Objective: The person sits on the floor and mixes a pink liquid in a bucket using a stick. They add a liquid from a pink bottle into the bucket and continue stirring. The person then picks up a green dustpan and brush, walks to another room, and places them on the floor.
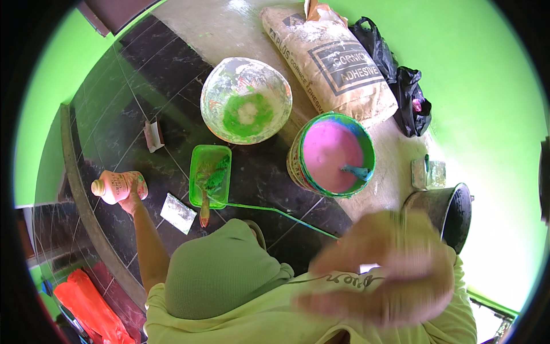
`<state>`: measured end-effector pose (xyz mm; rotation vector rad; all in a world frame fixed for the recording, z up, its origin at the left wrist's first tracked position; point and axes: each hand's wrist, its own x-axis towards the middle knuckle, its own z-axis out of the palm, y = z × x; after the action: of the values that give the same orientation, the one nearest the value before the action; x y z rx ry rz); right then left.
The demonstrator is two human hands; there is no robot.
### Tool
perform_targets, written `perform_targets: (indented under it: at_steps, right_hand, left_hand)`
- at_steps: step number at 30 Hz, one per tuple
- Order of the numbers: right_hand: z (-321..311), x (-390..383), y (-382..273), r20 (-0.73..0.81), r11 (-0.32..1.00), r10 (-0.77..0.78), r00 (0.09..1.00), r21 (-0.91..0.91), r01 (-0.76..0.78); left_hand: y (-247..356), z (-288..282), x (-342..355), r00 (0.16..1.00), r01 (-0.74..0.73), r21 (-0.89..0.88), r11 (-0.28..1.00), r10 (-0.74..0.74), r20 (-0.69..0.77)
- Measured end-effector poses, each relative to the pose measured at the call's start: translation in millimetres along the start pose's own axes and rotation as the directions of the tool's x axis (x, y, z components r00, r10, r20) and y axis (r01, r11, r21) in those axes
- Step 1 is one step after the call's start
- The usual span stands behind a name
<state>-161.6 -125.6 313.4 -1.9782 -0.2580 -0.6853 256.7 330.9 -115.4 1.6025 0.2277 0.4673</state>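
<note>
My left hand [132,199] is wrapped around a pink plastic bottle [117,192] with a pale cap, out to the left. Whether the bottle rests on the floor I cannot tell. Close to the camera at the lower right, my right hand [395,269] is smeared by motion, so its fingers cannot be read. Ahead of me stands a bucket of pink paint [332,152] with a blue tool [356,171] lying in it. A green tray [195,192] holds a paintbrush [204,212] with green bristles and a worn handle.
Beyond the tray sits a white tub [275,86] smeared green inside. A paper sack [338,63] lies near black plastic bags [412,100] by the green wall. A dark bucket [452,212] is at right. A thin green rod [275,208] and a whitish flat piece [177,214] lie on dark tiles.
</note>
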Motion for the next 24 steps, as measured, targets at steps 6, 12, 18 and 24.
perform_targets:
  at_steps: [6, 12, 18, 24]
  right_hand:
    - [-62, -26, 75, -0.074, 0.69, 0.5, 0.863, -0.569, -0.449]
    - [-77, -37, 72, -0.103, 0.671, 0.581, 0.807, -0.5, -0.547]
    - [-39, 23, 70, 0.029, 0.792, 0.381, 0.924, -0.526, -0.31]
    - [-1, 84, 65, 0.06, 0.595, 0.26, 0.964, -0.796, -0.111]
  left_hand:
    - [54, 9, -23, 0.998, 0.0, 0.433, 0.901, 0.029, -0.059]
    - [147, 28, -37, 0.951, -0.278, 0.006, 0.961, 0.274, 0.146]
    - [277, 112, -142, 0.779, -0.316, -0.08, 0.946, 0.306, 0.547]
    - [334, 192, -260, 0.518, -0.332, -0.162, 0.929, 0.323, 0.792]
